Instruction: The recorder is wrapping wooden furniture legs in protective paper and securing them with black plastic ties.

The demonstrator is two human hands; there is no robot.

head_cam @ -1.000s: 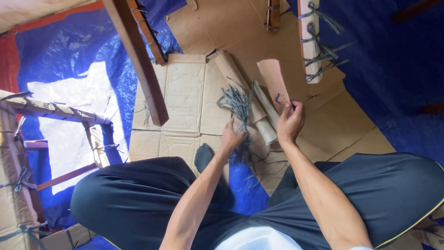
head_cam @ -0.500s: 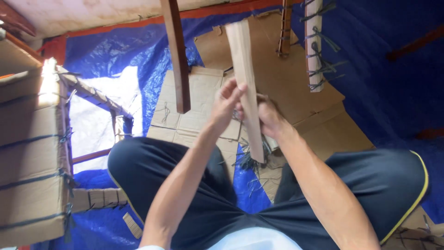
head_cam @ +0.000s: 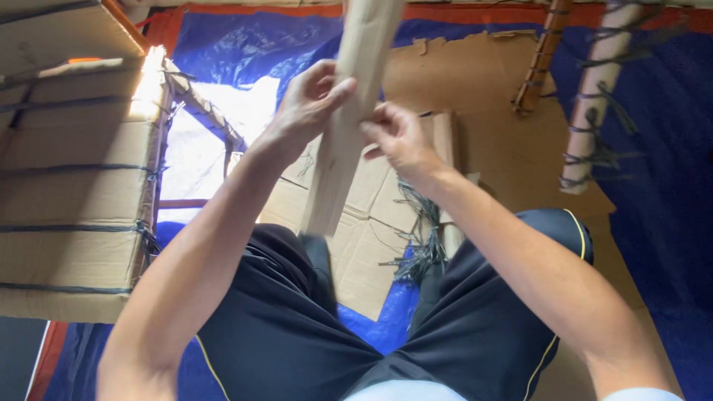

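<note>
While held up between both hands, folded cardboard strip [head_cam: 343, 126] tilts, lower end over lap. Left hand [head_cam: 308, 100] grips its left edge; right hand [head_cam: 395, 134] pinches right edge. Below: flattened cardboard sheets [head_cam: 371, 252] on blue tarp [head_cam: 668, 215], grey twine bundle [head_cam: 423, 230] just right. Twine-bound cardboard-wrapped frame [head_cam: 74, 186] at left.

Tan cardboard strip [head_cam: 345, 126], blue tarp [head_cam: 230, 52], black shorts [head_cam: 297, 327], grey ties [head_cam: 425, 238]

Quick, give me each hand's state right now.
Left hand: closed around the long folded cardboard strip, gripping it from the left.
Right hand: fingers pinched on the same strip's right edge.
</note>
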